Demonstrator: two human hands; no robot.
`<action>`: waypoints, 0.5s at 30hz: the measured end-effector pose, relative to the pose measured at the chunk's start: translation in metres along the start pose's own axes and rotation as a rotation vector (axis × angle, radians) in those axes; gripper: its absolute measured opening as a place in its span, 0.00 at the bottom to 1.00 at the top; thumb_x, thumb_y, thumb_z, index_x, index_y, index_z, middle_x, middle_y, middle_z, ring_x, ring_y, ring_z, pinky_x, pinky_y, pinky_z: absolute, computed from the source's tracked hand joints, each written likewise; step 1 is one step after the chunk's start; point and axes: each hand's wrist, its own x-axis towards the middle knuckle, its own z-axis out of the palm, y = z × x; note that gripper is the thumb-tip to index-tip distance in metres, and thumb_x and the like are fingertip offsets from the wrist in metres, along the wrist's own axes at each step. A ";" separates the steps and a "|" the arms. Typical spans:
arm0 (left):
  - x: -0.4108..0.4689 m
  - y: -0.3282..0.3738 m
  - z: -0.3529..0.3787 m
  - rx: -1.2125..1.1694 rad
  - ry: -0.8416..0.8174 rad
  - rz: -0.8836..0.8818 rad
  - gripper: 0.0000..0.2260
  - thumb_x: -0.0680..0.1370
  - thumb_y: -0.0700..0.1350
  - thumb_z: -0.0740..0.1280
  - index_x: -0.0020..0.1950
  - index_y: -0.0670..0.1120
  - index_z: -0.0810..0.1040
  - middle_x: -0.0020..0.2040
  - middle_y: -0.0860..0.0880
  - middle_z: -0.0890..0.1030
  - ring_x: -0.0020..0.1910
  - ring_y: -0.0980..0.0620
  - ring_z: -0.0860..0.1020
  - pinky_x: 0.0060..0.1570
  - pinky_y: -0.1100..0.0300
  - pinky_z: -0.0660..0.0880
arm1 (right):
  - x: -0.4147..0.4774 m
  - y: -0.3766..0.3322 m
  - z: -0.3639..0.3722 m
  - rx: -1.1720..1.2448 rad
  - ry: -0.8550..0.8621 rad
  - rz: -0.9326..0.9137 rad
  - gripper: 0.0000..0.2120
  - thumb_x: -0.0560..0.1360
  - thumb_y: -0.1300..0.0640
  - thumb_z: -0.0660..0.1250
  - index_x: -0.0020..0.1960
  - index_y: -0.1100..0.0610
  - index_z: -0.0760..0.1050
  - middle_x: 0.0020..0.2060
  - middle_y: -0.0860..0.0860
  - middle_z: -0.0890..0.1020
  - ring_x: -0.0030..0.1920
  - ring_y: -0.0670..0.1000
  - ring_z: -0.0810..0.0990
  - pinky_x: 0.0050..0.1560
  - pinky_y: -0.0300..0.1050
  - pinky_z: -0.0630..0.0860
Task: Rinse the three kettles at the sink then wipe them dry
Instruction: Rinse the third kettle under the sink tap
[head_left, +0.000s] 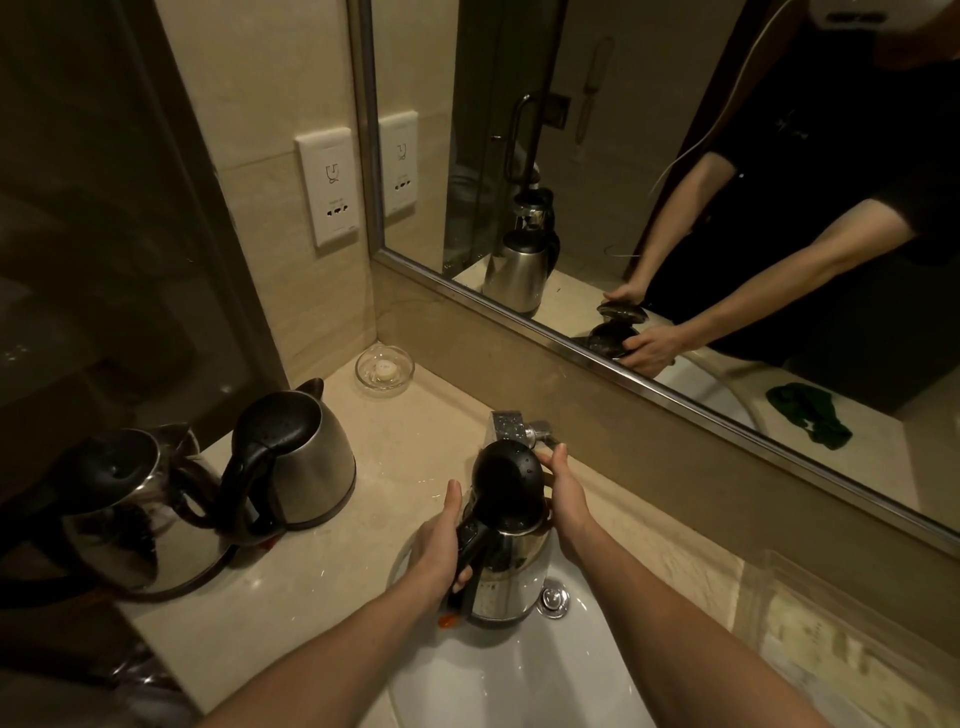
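A steel kettle (511, 566) with a black lid and handle hangs over the white sink (467, 670), under the chrome tap (511, 426). My left hand (441, 545) grips its black handle. My right hand (563, 488) rests against the raised lid and the kettle's far side, fingertips near the tap lever. Two more steel kettles stand on the counter to the left: one (301, 462) with its lid shut, and one (130, 514) at the far left edge.
A glass soap dish (384, 370) sits in the counter's back corner under a wall socket (328, 193). The mirror (649, 171) runs along the back wall and reflects a green cloth (808, 422). A clear tray (841, 634) lies on the counter at right.
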 end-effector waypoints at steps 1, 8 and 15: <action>0.000 0.000 0.000 0.002 0.000 0.000 0.34 0.78 0.71 0.50 0.45 0.42 0.76 0.23 0.47 0.72 0.19 0.52 0.68 0.22 0.62 0.65 | 0.000 0.000 0.000 -0.001 -0.002 -0.003 0.29 0.81 0.38 0.43 0.72 0.52 0.68 0.66 0.57 0.73 0.65 0.57 0.70 0.61 0.54 0.66; -0.002 0.000 -0.001 0.001 0.010 0.004 0.33 0.79 0.71 0.50 0.46 0.41 0.75 0.23 0.48 0.72 0.18 0.52 0.68 0.22 0.63 0.65 | -0.003 -0.001 0.001 0.010 -0.002 -0.019 0.29 0.82 0.38 0.43 0.72 0.52 0.68 0.67 0.58 0.72 0.68 0.58 0.68 0.57 0.50 0.65; -0.002 -0.001 -0.001 -0.010 0.024 -0.003 0.34 0.78 0.71 0.51 0.48 0.41 0.77 0.23 0.49 0.73 0.19 0.53 0.69 0.21 0.63 0.65 | -0.004 0.001 0.001 -0.011 -0.004 -0.039 0.29 0.82 0.39 0.42 0.72 0.53 0.69 0.68 0.57 0.72 0.64 0.53 0.70 0.58 0.49 0.64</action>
